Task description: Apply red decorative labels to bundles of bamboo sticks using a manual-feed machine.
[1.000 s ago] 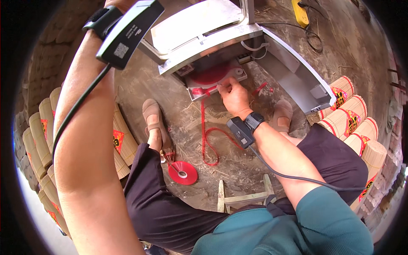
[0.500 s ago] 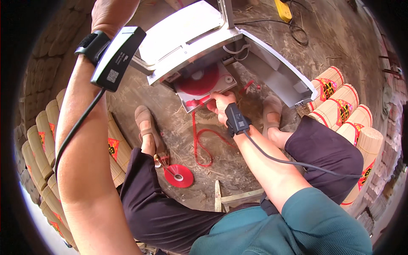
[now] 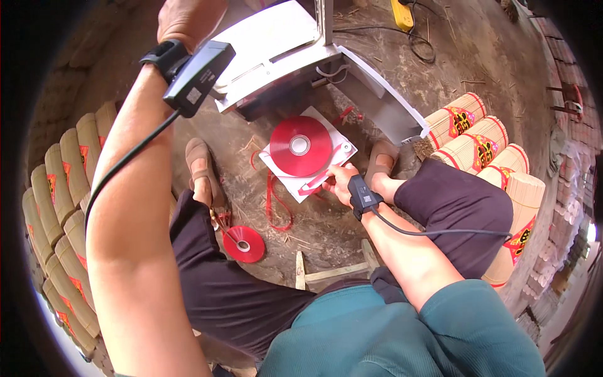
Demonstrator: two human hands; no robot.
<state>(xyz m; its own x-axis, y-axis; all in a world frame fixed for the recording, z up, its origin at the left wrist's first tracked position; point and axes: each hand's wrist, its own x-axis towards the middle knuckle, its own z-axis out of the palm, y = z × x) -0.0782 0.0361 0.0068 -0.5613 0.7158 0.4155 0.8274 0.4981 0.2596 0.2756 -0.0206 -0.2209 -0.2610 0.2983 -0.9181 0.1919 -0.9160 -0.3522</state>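
Observation:
My right hand [image 3: 342, 183] grips the near edge of a flat white tray [image 3: 294, 187], thumb on top. On the tray lies a large reel of red tape [image 3: 301, 139] with a white hub. Loose red ribbon [image 3: 270, 204] trails from the tray to the floor. Just beyond stands a white machine [image 3: 264, 38], its grey-lined door [image 3: 383, 100] swung out to the right and its front cavity dark. My left hand [image 3: 191, 22] is raised at the machine's far left side; its fingers are cut off or hidden, so whether they hold anything does not show.
A second reel of red tape [image 3: 244, 244] lies on the floor by my left shoe [image 3: 200, 160]. Bundles of pale sticks [image 3: 480, 144] with red labels stand at right, and more bundles [image 3: 59, 188] stack up at left. A yellow power strip [image 3: 403, 14] and black cable lie at the back.
My right hand has drawn the tray with the red reel out of the machine's cavity, toward me. The view has shifted, and my left hand stays high beside the machine.

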